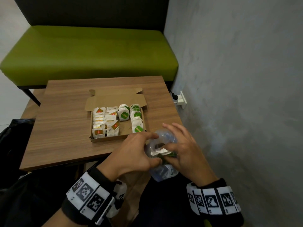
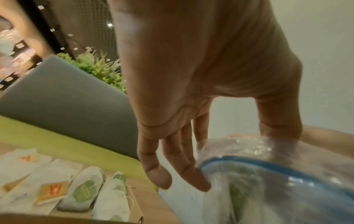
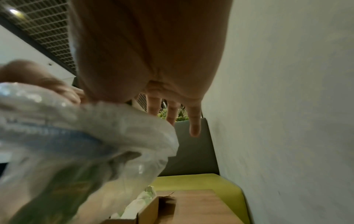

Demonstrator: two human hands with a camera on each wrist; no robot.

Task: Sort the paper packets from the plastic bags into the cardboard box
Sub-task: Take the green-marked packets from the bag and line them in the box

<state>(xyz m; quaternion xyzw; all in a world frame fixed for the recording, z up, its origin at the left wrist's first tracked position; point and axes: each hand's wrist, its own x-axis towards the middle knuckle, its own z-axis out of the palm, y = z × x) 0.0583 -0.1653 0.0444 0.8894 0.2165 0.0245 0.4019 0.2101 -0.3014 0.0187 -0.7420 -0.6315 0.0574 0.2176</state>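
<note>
Both hands work a clear plastic bag [image 1: 161, 145] with a blue zip strip at the table's [image 1: 65, 128] near right corner: left hand [image 1: 136, 153] pinches its rim, right hand [image 1: 183, 149] pinches the other side with its outer fingers spread. Green-labelled paper packets [image 1: 164, 153] show inside. Beyond, an open cardboard box [image 1: 105, 139] holds rows of red-gold and green-tagged packets; their print is unreadable

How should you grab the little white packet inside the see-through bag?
Probably by its white top edge, reaching down through the mouth of the plastic bag, which both hands hold open. The paper packet sits just inside with that edge nearest the opening, so a thumb-and-finger pinch fits.
</note>
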